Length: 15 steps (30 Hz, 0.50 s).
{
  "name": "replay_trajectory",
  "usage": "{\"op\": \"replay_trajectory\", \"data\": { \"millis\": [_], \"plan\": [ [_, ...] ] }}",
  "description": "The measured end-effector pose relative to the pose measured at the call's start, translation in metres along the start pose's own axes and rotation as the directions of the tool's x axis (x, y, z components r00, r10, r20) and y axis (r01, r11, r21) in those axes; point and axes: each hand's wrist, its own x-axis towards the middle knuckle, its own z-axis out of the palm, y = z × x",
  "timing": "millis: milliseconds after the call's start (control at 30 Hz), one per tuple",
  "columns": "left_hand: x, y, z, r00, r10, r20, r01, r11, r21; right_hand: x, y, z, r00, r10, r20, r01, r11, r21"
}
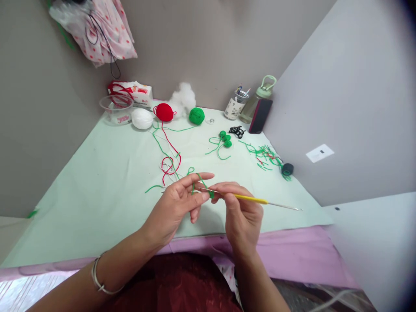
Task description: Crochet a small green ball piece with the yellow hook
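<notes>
Held in the right hand [243, 212], fingers closed around the handle: a slim double-ended crochet hook with yellow grip and metal ends [253, 198]. Pinched at the thumb tip of the left hand [177, 201], directly beside the right fingertips: a small piece of green crocheted yarn [212, 194], raised above the near part of a tabletop covered in pale green cloth [113, 195], with the hook's shaft against it. Looped over the raised left index finger: a thin green yarn strand [202, 179].

Set out along the back, left to right: a clear round plastic tub [112, 116], a white yarn ball [142, 118], a red yarn ball [164, 112], fluffy white fibre [183, 97] behind, a green yarn ball [196, 116].

Placed at right: three little green crocheted balls with trailing ends [227, 139], touching one another; farther right, loose green and red yarn snippets [264, 152], near a small black roll [287, 169].
</notes>
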Motion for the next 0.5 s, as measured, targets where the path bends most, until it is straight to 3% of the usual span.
{"op": "replay_trajectory", "data": {
  "millis": [200, 300, 400, 500],
  "plan": [
    [0.000, 0.000, -0.001, 1.000, 0.000, 0.002, 0.000, 1.000, 0.004, 0.001, -0.003, -0.005, 0.996, 0.090, -0.012, -0.088, 0.989, 0.122],
    [-0.001, 0.002, -0.001, 1.000, 0.010, -0.004, -0.010, 1.000, 0.011, -0.001, -0.007, -0.006, 0.999, 0.041, -0.031, -0.039, 0.998, 0.047],
    [-0.001, 0.001, -0.001, 0.999, 0.031, -0.033, -0.030, 0.999, 0.036, -0.005, -0.008, -0.007, 0.991, -0.131, 0.017, 0.132, 0.975, -0.178],
    [-0.001, 0.000, 0.000, 0.999, 0.034, -0.041, -0.033, 0.999, 0.021, -0.011, -0.005, -0.009, 0.916, -0.343, 0.208, 0.401, 0.801, -0.446]
  ]
}}
